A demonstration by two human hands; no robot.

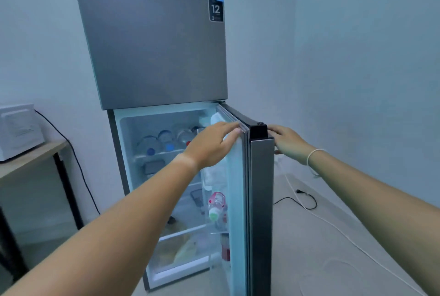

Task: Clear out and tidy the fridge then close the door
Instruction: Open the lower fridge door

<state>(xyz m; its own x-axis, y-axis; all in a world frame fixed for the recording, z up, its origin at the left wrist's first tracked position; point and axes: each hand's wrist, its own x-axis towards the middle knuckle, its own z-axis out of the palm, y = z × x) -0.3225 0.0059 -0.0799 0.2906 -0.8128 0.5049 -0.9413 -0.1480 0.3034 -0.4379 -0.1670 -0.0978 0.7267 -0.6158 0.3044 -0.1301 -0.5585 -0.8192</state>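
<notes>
Head view: fridge door (pixel 260 200) stands between left hand (pixel 212 145) and right hand (pixel 289 143); both grips released, fingers flat on it.

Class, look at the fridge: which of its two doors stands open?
The lower door, swung out, with the left hand and right hand at its top; the upper door is shut.

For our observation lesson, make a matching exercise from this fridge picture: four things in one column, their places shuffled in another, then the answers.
Things:
1. left hand
2. right hand
3. pink-marked bottle
4. white appliance

Places:
A. in a rack of the fridge door
B. on the wooden table
C. against that door's outer side, near its top
D. on that door's inner edge, near its top

Pairs: 1-D, 2-C, 3-A, 4-B
</notes>
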